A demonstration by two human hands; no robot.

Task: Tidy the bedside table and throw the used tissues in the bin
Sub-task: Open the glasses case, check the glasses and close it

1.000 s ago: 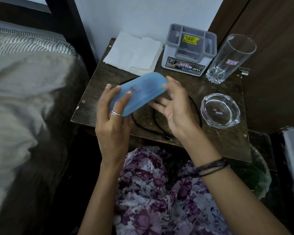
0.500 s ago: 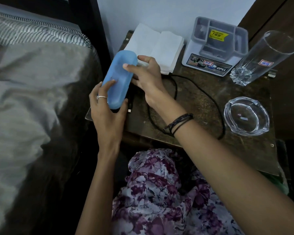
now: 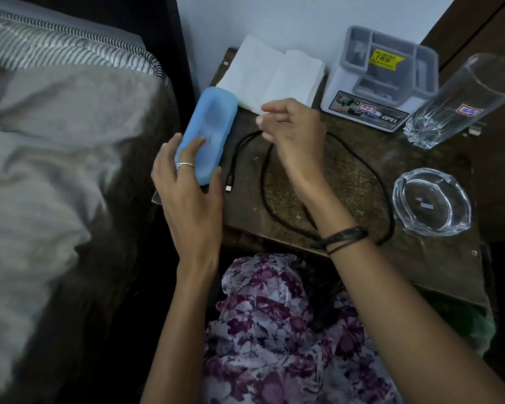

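Note:
A blue case (image 3: 213, 118) lies lengthwise along the left edge of the dark wooden bedside table (image 3: 420, 266). My left hand (image 3: 187, 193) holds its near end, fingers laid on top and thumb against its right side. My right hand (image 3: 295, 135) hovers just right of the case, fingers loosely curled and holding nothing, above a looped black cable (image 3: 264, 182). A stack of white tissues (image 3: 268, 74) lies flat at the back of the table, past the case. A bin with a green liner (image 3: 473, 325) shows partly below the table's right corner.
A grey desk organiser (image 3: 382, 80) stands at the back. A tall empty glass (image 3: 461, 97) is to its right, and a glass ashtray (image 3: 432, 202) sits near the right edge. The bed (image 3: 56, 170) lies close on the left. My floral-clad lap is below.
The blue case went from between both hands over the table's middle to lying on the left edge. My right hand has let go of it and drawn back to the right.

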